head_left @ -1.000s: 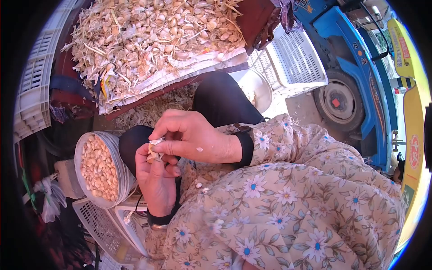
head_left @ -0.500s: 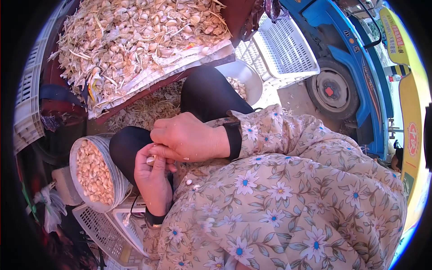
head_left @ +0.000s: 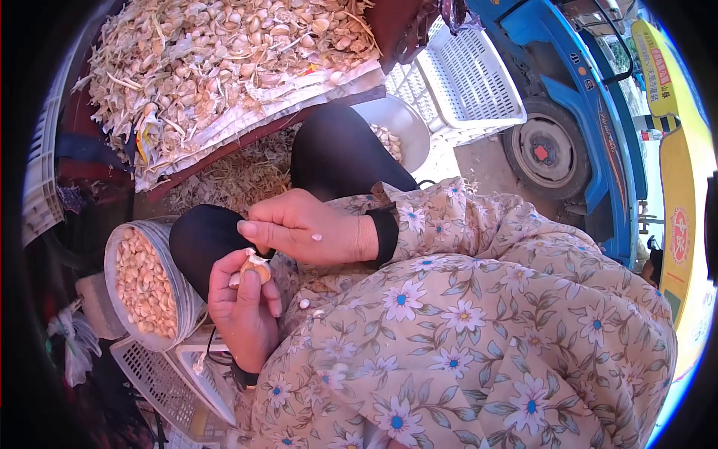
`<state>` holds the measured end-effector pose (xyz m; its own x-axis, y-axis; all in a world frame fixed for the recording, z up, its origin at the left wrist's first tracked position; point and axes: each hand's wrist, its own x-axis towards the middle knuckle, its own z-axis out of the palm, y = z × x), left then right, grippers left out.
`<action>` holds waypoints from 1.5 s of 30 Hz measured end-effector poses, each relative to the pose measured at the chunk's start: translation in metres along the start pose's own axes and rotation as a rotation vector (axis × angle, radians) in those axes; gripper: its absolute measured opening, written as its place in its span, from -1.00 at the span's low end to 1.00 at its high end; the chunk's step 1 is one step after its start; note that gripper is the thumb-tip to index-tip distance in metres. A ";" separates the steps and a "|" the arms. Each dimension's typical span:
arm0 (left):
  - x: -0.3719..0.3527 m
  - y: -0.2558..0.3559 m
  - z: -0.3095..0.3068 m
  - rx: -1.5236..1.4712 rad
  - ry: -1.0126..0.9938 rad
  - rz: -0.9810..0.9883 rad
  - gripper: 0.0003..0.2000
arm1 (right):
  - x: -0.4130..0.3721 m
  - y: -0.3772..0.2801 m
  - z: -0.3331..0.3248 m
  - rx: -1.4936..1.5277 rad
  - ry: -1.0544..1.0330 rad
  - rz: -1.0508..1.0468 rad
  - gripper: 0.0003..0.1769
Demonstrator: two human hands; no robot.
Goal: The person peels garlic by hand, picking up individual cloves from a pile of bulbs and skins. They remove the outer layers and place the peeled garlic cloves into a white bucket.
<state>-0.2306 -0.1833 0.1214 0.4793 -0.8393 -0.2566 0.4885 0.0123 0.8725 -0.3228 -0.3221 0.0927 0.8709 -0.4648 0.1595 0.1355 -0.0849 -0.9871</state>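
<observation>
My left hand (head_left: pixel 245 310) is closed around a piece of garlic (head_left: pixel 258 268), pinched between thumb and fingers with pale skin peeling from its top. Just above it, my right hand (head_left: pixel 310 227) is closed, thumb stretched over curled fingers. Whatever those fingers hold is mostly hidden. A small flake of skin sticks to the back of this hand. A white tub of garlic cloves (head_left: pixel 146 280) stands beside my left knee. Before my knees, a heap of unpeeled garlic (head_left: pixel 239 67) lies on a sheet-covered surface.
A metal basin (head_left: pixel 415 131) with some cloves stands beyond my right knee. White plastic crates (head_left: pixel 479 82) are behind it, near a blue vehicle (head_left: pixel 621 165). Another perforated basket (head_left: pixel 153 374) sits below the tub. Loose garlic skins (head_left: pixel 232 176) cover the ground.
My right hand has drawn slightly apart from my left, and its thumb has come into view. The garlic in my left hand is now more exposed.
</observation>
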 end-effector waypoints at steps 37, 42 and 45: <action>0.018 0.125 0.043 -0.304 -0.816 -0.048 -0.81 | 0.179 0.080 -0.113 -1.423 0.207 -0.004 -0.86; -0.001 0.115 0.002 -0.327 -0.272 -0.014 -0.73 | 0.171 0.072 -0.127 -1.070 0.270 -0.142 -0.80; 0.007 0.091 -0.051 0.001 -0.005 0.160 -0.62 | 0.155 0.053 -0.133 -0.741 0.257 -0.185 -0.78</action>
<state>-0.1456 -0.1598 0.1775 0.5476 -0.8292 -0.1119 0.4050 0.1456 0.9027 -0.2434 -0.5156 0.0662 0.7171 -0.5664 0.4062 -0.1598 -0.7009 -0.6951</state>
